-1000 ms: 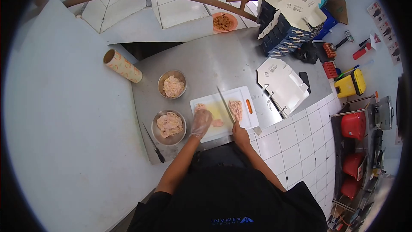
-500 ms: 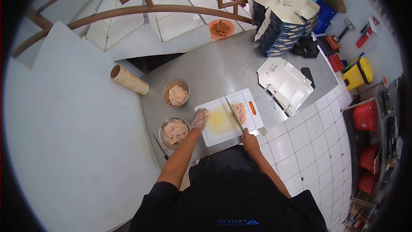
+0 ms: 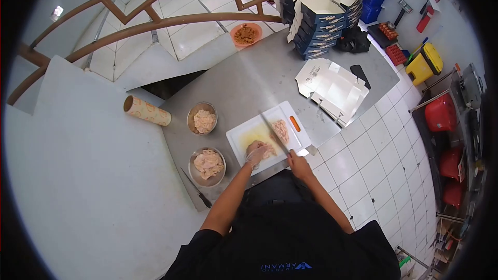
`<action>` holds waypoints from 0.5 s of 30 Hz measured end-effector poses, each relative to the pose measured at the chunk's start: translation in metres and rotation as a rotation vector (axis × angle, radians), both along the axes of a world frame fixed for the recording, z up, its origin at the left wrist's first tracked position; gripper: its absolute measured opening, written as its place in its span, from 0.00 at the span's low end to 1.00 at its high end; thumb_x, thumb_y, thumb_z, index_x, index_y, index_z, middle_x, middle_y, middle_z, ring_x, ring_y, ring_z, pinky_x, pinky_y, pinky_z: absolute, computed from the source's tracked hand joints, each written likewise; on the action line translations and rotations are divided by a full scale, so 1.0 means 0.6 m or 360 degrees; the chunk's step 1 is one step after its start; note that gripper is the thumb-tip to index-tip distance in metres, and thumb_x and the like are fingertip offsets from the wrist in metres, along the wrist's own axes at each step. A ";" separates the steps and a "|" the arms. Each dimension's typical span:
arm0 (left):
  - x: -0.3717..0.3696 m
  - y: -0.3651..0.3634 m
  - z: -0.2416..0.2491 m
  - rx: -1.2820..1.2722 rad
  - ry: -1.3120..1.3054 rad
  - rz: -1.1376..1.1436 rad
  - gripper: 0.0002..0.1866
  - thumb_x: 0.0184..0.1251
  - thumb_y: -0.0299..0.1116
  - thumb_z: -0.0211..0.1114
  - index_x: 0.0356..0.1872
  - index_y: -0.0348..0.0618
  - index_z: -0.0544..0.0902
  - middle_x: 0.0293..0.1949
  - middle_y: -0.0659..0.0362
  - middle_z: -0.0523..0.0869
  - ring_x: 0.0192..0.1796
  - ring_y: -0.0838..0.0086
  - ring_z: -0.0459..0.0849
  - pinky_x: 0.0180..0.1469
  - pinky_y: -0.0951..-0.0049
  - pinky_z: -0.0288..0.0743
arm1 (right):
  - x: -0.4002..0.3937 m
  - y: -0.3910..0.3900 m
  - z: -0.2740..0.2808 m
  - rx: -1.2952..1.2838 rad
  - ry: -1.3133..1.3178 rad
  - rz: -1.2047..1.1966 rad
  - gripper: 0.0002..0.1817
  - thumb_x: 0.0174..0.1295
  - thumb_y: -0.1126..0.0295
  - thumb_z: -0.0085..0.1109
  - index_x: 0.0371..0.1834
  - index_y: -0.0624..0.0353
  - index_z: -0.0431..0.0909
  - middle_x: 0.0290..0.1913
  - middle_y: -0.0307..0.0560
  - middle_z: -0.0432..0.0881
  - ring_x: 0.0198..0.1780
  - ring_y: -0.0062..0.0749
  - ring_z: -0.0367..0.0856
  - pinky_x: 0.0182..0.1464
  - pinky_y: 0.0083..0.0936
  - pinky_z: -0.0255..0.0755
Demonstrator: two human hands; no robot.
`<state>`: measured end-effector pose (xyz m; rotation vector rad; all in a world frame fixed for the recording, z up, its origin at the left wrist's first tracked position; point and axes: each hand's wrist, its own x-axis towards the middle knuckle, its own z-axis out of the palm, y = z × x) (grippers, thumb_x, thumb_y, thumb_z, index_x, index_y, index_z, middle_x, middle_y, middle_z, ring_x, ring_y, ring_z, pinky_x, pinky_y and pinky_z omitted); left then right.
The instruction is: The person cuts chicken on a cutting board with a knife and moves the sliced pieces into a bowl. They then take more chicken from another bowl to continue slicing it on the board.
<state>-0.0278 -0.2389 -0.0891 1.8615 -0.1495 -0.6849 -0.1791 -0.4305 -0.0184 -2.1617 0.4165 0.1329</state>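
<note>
My left hand (image 3: 255, 154), in a clear plastic glove, is closed on a piece of raw meat (image 3: 268, 150) at the near part of the white cutting board (image 3: 241, 133). My right hand (image 3: 298, 164) grips the handle of a large knife (image 3: 275, 133), whose blade lies slantwise over the board. Cut raw meat (image 3: 280, 130) lies to the right of the blade, near the board's orange-rimmed handle slot. Left of the board stand two metal bowls of raw meat, a smaller one (image 3: 216, 120) behind and a larger one (image 3: 223, 176) nearer me.
A second knife (image 3: 204, 199) lies at the table's near left edge. A wrap roll (image 3: 148, 111) is at the left. Stacked boxes (image 3: 317, 31), a flat white carton (image 3: 337, 91), a phone-like black object (image 3: 359, 74) and a black bag (image 3: 354, 40) lie back right. An orange plate (image 3: 246, 35) sits beyond.
My left hand has moved from the board's left edge towards its middle, with meat now visible beside the fingers. My right hand still holds the knife. The whole view has shifted slightly.
</note>
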 end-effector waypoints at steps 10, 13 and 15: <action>-0.035 0.065 0.085 0.0416 -0.0375 0.0189 0.16 0.59 0.40 0.66 0.41 0.37 0.87 0.37 0.44 0.89 0.44 0.55 0.89 0.51 0.60 0.79 | -0.007 0.025 -0.035 -0.0403 0.0225 0.0036 0.12 0.79 0.60 0.44 0.49 0.59 0.64 0.29 0.69 0.83 0.36 0.71 0.83 0.38 0.66 0.73; -0.035 0.087 0.063 0.0526 -0.0557 0.0194 0.16 0.64 0.40 0.63 0.43 0.37 0.86 0.38 0.42 0.88 0.44 0.50 0.87 0.50 0.57 0.79 | 0.004 0.028 -0.031 -0.0390 0.0169 0.0090 0.12 0.79 0.60 0.43 0.48 0.59 0.64 0.29 0.69 0.83 0.35 0.71 0.83 0.37 0.65 0.74; -0.044 0.087 0.055 0.0682 -0.0767 0.0053 0.15 0.68 0.40 0.61 0.44 0.38 0.86 0.38 0.41 0.88 0.44 0.46 0.86 0.50 0.55 0.78 | 0.001 0.036 -0.025 -0.0362 0.0134 0.0123 0.12 0.80 0.60 0.43 0.48 0.59 0.64 0.28 0.68 0.83 0.34 0.71 0.83 0.37 0.64 0.74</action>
